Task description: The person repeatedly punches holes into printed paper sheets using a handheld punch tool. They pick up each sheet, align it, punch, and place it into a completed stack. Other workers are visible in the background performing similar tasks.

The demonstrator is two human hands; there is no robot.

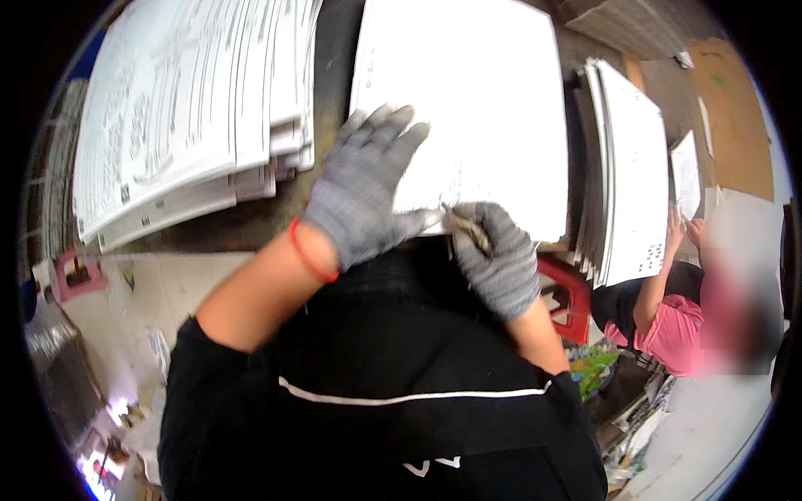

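A large white sheet of paper (480, 100), with faint print along its left and near edges, lies on the dark table in front of me. My left hand (359, 179), in a grey knit glove, rests on the sheet's left near part with its fingers stretched out and its thumb along the near edge. At that edge my right hand (499, 260), also gloved, is closed with its fingers curled. Its fingertips are by the left thumb and the paper's edge. Something dark and yellowish shows among the right fingers, too small to name.
A tall, uneven stack of printed sheets (192, 108) stands to the left. Another paper stack (631, 175) is at the right. Beyond it, a person in a pink top (672, 334) handles a smaller paper (687, 175). A red plastic stool (572, 301) stands below the table edge.
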